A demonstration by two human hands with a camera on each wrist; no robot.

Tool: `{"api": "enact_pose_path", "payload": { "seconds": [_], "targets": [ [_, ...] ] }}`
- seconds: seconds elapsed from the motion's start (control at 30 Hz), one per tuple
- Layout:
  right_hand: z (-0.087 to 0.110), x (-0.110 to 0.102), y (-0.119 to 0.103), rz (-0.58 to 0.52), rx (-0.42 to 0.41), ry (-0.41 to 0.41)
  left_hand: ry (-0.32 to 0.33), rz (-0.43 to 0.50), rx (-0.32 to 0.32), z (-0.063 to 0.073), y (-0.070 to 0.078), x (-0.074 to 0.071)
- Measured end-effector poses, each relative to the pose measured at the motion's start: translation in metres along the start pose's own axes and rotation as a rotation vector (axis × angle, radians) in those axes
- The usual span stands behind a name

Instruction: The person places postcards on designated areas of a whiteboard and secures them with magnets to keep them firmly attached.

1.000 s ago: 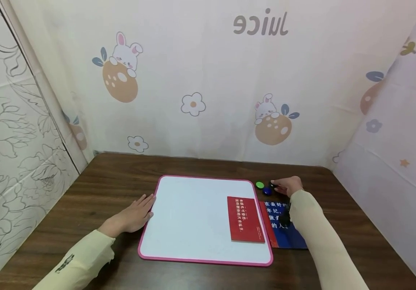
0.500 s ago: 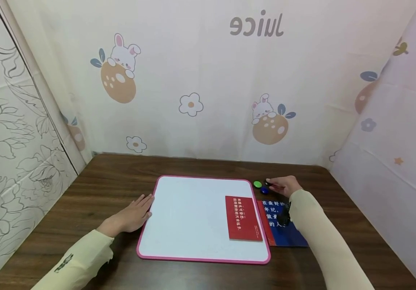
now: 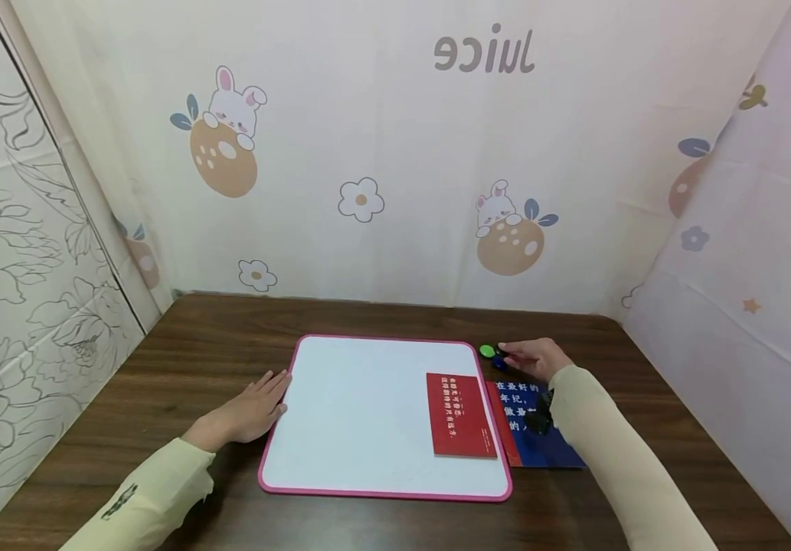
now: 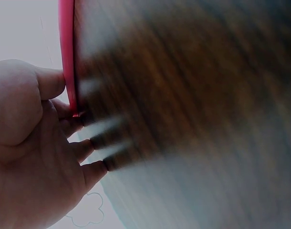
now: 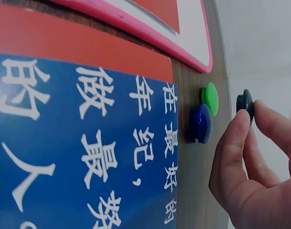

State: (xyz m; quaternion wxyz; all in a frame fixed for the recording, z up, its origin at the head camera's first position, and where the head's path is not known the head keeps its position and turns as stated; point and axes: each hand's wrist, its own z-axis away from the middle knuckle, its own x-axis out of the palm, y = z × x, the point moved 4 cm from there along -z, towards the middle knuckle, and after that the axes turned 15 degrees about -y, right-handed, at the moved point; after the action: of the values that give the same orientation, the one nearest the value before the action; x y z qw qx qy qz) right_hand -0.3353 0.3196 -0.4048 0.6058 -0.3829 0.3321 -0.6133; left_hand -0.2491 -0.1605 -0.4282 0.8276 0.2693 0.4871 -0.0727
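tabletop (image 3: 381, 523); black disc (image 5: 247, 101), right wrist clearest

The site is an indoor table station, screened on three sides; home or studio cannot be determined. The dark wood-grain table (image 3: 230, 329) abuts a cartoon-printed rear cloth (image 3: 409, 122) bearing mirrored "Juice" lettering (image 3: 483, 50). A printed side cloth (image 3: 767, 237) bounds the right; a flower-patterned surface (image 3: 16, 252) bounds the left. A whiteboard (image 3: 354, 428) indicates desk use.

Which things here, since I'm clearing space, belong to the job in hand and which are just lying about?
Likely the job:
black disc, pinched by the right hand
board, touched by the left hand

Seemingly idle:
green disc
blue disc
red booklet
blue booklet
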Motion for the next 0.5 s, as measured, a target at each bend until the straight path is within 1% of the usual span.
{"api": "enact_pose_path", "payload": {
  "seconds": [0.3, 0.5],
  "targets": [
    [0.0, 0.007, 0.003, -0.042, 0.024, -0.014, 0.005, -0.001, 0.011, 0.0, 0.0, 0.0],
    [-0.001, 0.016, 0.006, -0.037, 0.021, -0.044, 0.008, -0.008, 0.018, 0.0, -0.002, -0.001]
  ]
}}
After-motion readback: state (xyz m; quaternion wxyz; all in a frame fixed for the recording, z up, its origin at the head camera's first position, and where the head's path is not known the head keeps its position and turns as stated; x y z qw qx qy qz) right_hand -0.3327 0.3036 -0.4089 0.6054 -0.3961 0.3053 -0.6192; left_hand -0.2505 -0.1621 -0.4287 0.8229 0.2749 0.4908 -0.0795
